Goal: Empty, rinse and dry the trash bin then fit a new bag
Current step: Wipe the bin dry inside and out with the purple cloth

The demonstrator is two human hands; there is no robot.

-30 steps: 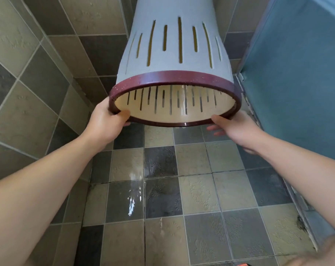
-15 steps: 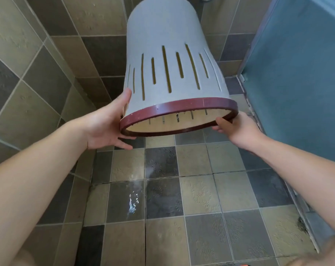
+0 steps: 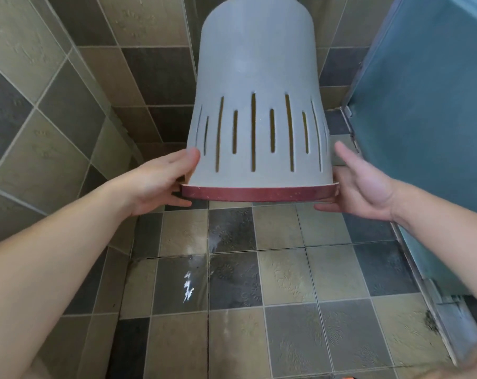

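Bin point(image 3: 255, 77) is hanging upside down over wet floor point(image 3: 232, 283), mouth down, w/ red rim point(image 3: 259, 193) at the bottom. Left hand point(image 3: 160, 181) is gripping the rim edge, thumb on the wall, fingers curled under. Right hand point(image 3: 360, 184) is cupping the other side, fingers fairly straight. Looks like light, stiff plastic, prob slick when wet; rim is giving the surest hold, slots a backup.

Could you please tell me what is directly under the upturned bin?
Below the trash bin, held mouth-down above the floor, only wet floor tiles show. Its dark red rim hides the inside.
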